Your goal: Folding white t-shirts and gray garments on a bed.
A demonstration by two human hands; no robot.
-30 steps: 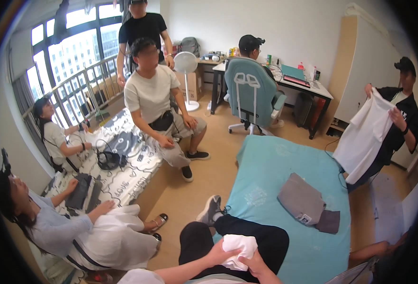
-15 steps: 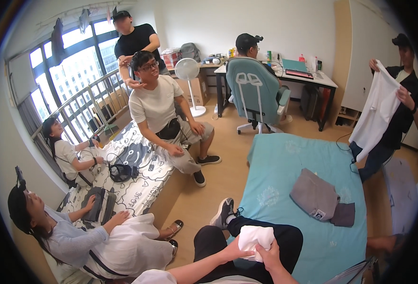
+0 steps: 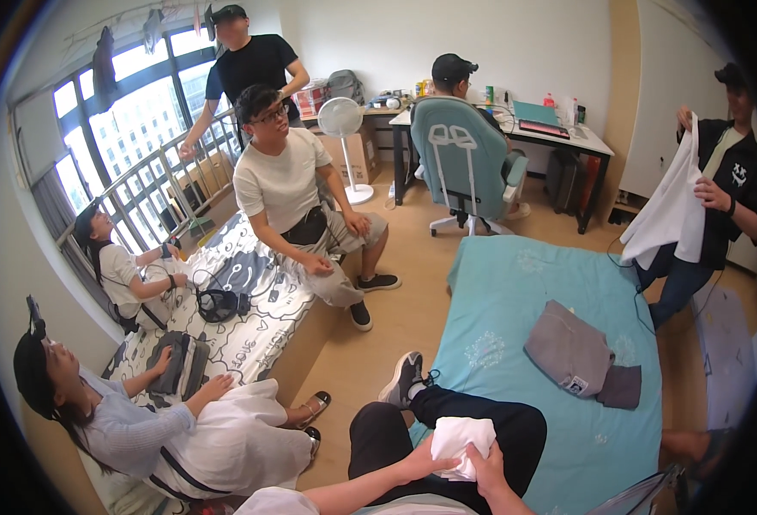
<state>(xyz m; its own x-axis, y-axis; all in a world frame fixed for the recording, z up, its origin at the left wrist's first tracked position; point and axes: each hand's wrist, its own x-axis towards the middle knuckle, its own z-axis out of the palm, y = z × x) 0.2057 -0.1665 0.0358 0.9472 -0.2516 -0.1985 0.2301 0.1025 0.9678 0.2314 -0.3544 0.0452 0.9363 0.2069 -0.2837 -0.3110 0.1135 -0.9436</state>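
A white cloth, folded into a small thick bundle, rests over my lap between both hands. My left hand grips its left lower side, with the fingers partly hidden by the cloth. My right hand is closed on the right lower side, thumb lying on top. Under the bundle are my black trousers, one leg crossed on the blue bed. A folded grey garment lies on that bed, ahead and to the right of my hands, touched by neither.
The blue bed extends ahead. On a patterned bed at left, people sit near folded dark clothes and a black bag. A person at right holds up a white garment. Beyond stand a fan, office chair and desk.
The white bundle looks flatter and squarer on top, still in both my hands. At right the person's white garment has swung left. The standing person at the back has lowered an arm.
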